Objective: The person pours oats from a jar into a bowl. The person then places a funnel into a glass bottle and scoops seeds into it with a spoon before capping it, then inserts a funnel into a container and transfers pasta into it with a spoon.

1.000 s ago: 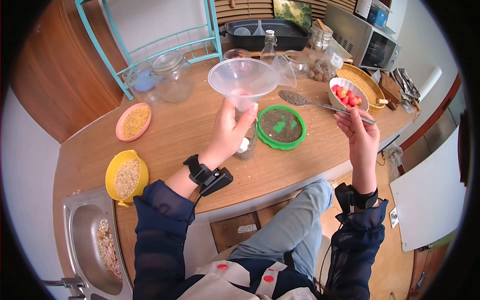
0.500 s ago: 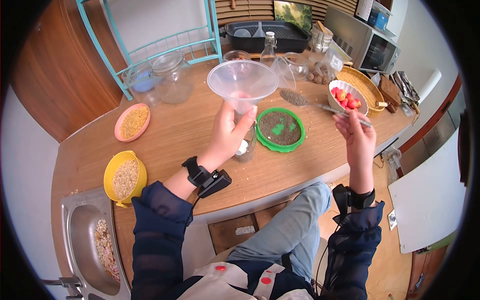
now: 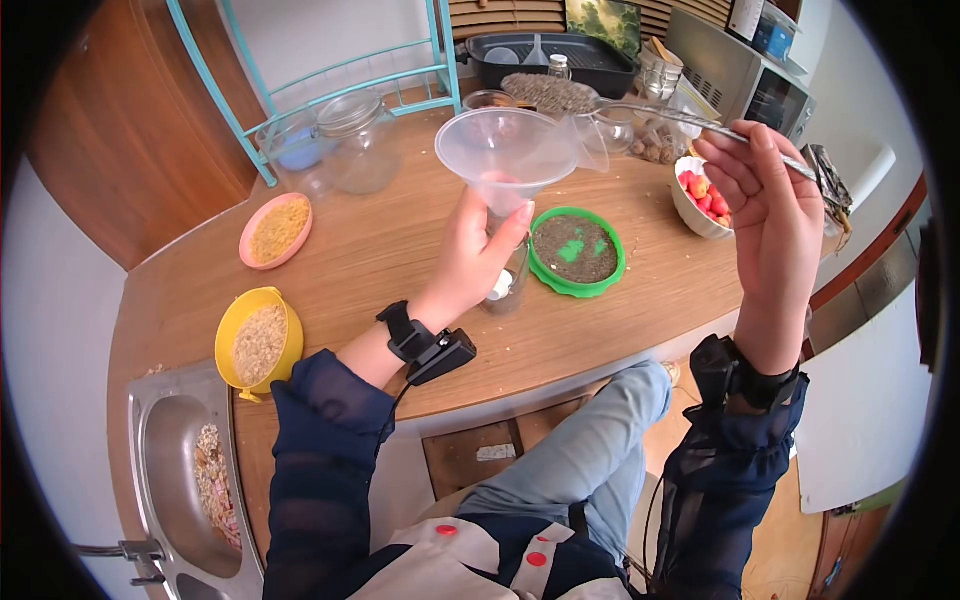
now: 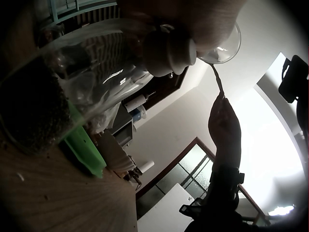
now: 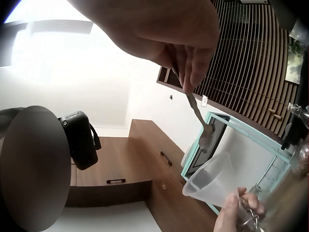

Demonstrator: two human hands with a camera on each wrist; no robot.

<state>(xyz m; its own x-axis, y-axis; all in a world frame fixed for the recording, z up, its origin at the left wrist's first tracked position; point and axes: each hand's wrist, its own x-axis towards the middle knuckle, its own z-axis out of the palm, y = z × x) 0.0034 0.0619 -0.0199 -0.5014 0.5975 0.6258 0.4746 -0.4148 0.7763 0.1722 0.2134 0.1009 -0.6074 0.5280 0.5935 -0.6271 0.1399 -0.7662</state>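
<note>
My left hand (image 3: 495, 215) grips the neck of a clear plastic funnel (image 3: 505, 145), holding it upright over a small glass bottle (image 3: 508, 287) on the wooden counter. My right hand (image 3: 738, 140) pinches the handle of a metal spoon (image 3: 560, 95), raised high. The spoon's bowl is heaped with dark seeds and hovers just beyond the funnel's far rim. A green plate (image 3: 577, 250) of the same seeds lies right of the bottle. The right wrist view shows the spoon (image 5: 199, 118) above the funnel (image 5: 212, 181). The left wrist view shows the funnel (image 4: 224, 48), the spoon (image 4: 217, 79) and the green plate (image 4: 82, 145).
A pink bowl (image 3: 277, 228) and a yellow bowl (image 3: 255, 340) of grain sit at the left, by a sink (image 3: 185, 470). A white bowl of red fruit (image 3: 700, 195) stands right. Glass jars (image 3: 350, 140), a black tray (image 3: 550, 55) and a microwave (image 3: 765, 85) line the back.
My right hand has lifted the loaded spoon from beside the green plate up and left, to the funnel's far rim. The left hand keeps its hold on the funnel.
</note>
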